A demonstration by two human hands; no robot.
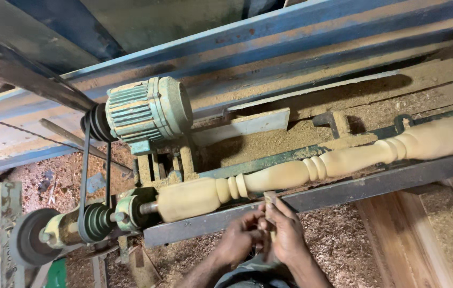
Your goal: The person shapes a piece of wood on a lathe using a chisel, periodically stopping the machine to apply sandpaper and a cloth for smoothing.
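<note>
Your left hand (241, 238) and right hand (286, 233) are pressed together just below the dark metal rail (312, 198), fingers pinched around a small flat strip (269, 198) whose tip pokes up against the rail's edge; I cannot tell which hand bears most of the grip. Just above the rail, the pale turned wooden spindle (290, 176) lies lengthwise in the lathe, its beads and rings cut, the left end held at the green chuck (133, 209). A belt (85, 160) links the pulley (96, 222) to the green motor (146, 111), with sawdust (344, 240) all around.
</note>
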